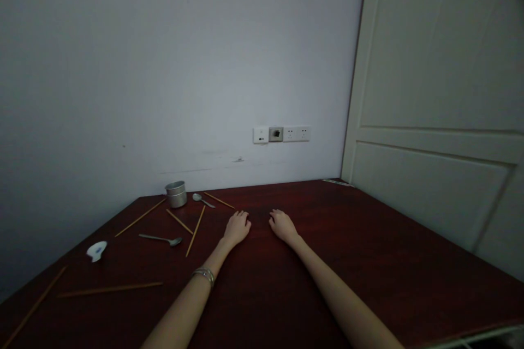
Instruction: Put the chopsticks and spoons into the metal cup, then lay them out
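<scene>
Chopsticks (110, 289), six in all, lie scattered over the left half of the table (360, 267). Two metal spoons (176, 241) lie among them; one metal cup (176, 196) stands near the far-left corner, one white spoon (97, 251) near the left edge. The left hand (237, 227), nearest one chopstick, and right hand (282, 224) rest palm down, fingers loosely bent, holding nothing.

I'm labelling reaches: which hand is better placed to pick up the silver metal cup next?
Probably the left hand: it rests on the dark red table, nearer the silver metal cup, while the right hand would likely have to reach across.
</scene>
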`<action>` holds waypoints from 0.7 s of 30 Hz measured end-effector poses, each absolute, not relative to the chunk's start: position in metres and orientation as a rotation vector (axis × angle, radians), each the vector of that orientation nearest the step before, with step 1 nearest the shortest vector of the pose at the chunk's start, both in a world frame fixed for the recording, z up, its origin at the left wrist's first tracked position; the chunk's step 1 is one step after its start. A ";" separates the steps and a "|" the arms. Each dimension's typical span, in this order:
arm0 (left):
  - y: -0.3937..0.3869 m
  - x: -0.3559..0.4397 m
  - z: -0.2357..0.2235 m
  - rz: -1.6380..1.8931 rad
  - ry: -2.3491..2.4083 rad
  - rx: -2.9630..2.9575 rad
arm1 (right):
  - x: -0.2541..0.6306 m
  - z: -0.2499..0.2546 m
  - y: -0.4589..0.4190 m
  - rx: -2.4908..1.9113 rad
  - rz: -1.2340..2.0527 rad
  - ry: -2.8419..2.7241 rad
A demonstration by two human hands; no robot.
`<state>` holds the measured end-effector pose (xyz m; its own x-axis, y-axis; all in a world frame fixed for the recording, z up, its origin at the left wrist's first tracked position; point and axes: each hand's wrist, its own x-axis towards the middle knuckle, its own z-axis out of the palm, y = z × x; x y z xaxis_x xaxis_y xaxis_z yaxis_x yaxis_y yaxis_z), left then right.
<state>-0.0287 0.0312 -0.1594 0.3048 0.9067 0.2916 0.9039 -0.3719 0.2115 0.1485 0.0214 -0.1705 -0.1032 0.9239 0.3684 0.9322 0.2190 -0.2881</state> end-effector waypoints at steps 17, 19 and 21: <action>0.034 -0.040 -0.174 0.572 1.699 2.658 | 0.156 -0.170 0.006 -1.657 0.042 -2.059; 0.035 -0.040 -0.174 0.576 1.697 2.663 | 0.156 -0.170 0.006 -1.651 0.044 -2.060; 0.034 -0.040 -0.174 0.577 1.695 2.657 | 0.157 -0.170 0.006 -1.650 0.047 -2.058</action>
